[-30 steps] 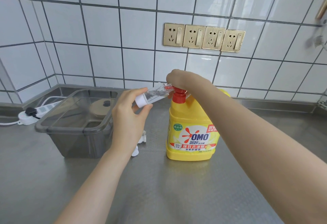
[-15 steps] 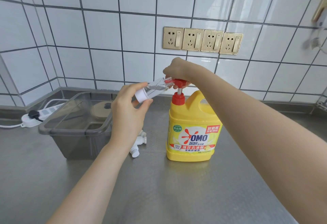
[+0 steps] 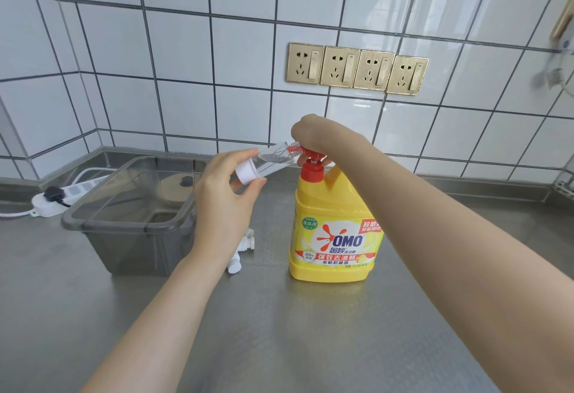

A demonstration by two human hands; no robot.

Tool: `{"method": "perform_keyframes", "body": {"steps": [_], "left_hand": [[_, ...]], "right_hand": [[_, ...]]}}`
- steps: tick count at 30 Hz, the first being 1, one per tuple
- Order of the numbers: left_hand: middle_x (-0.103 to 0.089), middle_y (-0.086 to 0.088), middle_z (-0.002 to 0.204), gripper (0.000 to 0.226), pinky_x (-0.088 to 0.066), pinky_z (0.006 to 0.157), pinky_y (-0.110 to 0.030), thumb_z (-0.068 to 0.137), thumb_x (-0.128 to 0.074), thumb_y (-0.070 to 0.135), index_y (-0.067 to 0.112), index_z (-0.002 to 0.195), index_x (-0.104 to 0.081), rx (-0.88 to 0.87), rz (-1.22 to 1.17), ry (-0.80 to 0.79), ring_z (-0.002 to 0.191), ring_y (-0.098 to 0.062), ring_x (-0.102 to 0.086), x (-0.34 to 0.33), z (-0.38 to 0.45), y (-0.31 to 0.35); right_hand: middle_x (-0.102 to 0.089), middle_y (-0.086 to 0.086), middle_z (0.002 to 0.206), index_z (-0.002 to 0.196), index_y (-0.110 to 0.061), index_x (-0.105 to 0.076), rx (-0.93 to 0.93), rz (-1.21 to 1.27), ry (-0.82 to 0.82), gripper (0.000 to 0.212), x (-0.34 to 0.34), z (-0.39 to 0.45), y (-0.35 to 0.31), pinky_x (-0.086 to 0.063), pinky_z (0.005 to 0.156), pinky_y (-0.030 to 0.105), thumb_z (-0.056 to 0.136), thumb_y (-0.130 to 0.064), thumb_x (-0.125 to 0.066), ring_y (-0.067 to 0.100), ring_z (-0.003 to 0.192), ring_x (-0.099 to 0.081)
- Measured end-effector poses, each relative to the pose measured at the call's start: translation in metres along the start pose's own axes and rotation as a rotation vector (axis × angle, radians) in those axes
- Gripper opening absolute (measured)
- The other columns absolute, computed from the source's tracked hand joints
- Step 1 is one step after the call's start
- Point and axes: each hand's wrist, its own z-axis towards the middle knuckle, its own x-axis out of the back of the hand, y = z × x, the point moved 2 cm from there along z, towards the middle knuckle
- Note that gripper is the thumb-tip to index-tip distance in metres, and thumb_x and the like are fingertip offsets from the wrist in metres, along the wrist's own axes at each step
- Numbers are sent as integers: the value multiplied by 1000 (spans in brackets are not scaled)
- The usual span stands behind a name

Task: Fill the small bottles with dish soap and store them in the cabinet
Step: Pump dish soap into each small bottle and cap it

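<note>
A yellow dish soap jug with a red pump stands on the steel counter. My right hand lies on top of the pump head, pressing it. My left hand holds a small clear bottle with a white base, tilted almost sideways, its open mouth against the pump's nozzle. A little liquid shows inside the bottle. A small white pump cap lies on the counter behind my left wrist, partly hidden.
A smoky grey plastic bin stands to the left with a round lid-like item inside. A white power strip lies by the back-left corner. Gold wall sockets sit above the jug on the tiled wall.
The pump head rose half a second ago and is now pushed down again under my right hand. My left hand keeps the small bottle at the nozzle.
</note>
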Motion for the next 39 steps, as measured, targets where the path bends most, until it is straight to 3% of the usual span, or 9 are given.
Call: {"method": "perform_keyframes", "body": {"steps": [3, 9, 13, 17, 23, 29, 33, 36, 39], "left_hand": [[-60, 10, 103, 40, -55, 86, -33, 77, -73, -1, 19, 111, -66, 12, 0, -1, 103, -6, -58, -1, -3, -3], [-60, 13, 102, 39, -53, 85, -28, 77, -72, 1, 20, 111, -66, 39, 14, 5, 100, 0, -56, -1, -6, -4], [-60, 11, 104, 39, -54, 83, -24, 78, -72, 2, 21, 111, -66, 53, -6, 0, 102, -3, -57, 0, -4, 2], [-61, 8, 107, 39, -52, 82, -17, 77, -73, 2, 17, 112, -66, 31, 10, 19, 100, -6, -59, 1, 2, 7], [-63, 3, 107, 38, -44, 78, -4, 76, -74, 1, 15, 111, -67, 10, 43, 30, 97, 1, -57, 1, 5, 10], [-62, 4, 107, 38, -46, 79, -6, 77, -73, 0, 16, 112, -67, 18, 29, 19, 98, -1, -58, 0, 4, 9], [-62, 3, 109, 38, -50, 81, -13, 78, -72, 1, 16, 112, -66, 52, 0, 10, 102, -5, -58, -1, 2, 3], [-62, 4, 109, 38, -51, 83, -18, 78, -71, 1, 16, 113, -66, 70, -6, 5, 103, -6, -57, -2, -1, -1], [-61, 5, 108, 38, -51, 82, -18, 78, -71, 1, 18, 112, -66, 69, -3, 6, 103, -5, -57, -2, -2, -3]], "right_hand": [[-32, 5, 66, 60, -9, -29, 39, -4, 80, 39, -2, 1, 1, -34, 57, 25, 97, 0, -39, 27, 68, -41], [-27, 3, 68, 61, -10, -26, 32, 58, 91, 38, -12, 11, 5, -33, 76, 28, 97, 2, -31, 24, 70, -37], [-59, 21, 88, 73, -2, -42, -65, 233, 8, 25, -7, 10, 7, -53, 86, 38, 96, -6, -34, 34, 83, -63], [-75, 13, 87, 93, -5, -55, -92, 293, -7, 29, 6, 7, 1, -53, 78, 36, 91, -27, -36, 28, 74, -66], [-72, 25, 97, 80, -1, -54, -38, 152, 59, 23, 15, 3, -4, -50, 65, 32, 90, -11, -36, 30, 69, -61], [-74, 20, 94, 88, -3, -50, -86, 227, 22, 19, 9, 3, -4, -54, 83, 42, 90, -14, -35, 31, 83, -69], [-65, 27, 114, 78, -3, -45, -58, 245, -13, 21, 4, 1, -5, -55, 84, 40, 95, -7, -33, 37, 97, -67], [-53, 20, 133, 64, -14, -34, 7, 190, -1, 35, 2, -3, -3, -42, 59, 26, 98, -7, -34, 24, 67, -50], [-59, 18, 117, 63, -11, -34, 12, 161, -6, 35, -4, 2, 3, -44, 57, 27, 97, -4, -34, 21, 59, -45]]}}
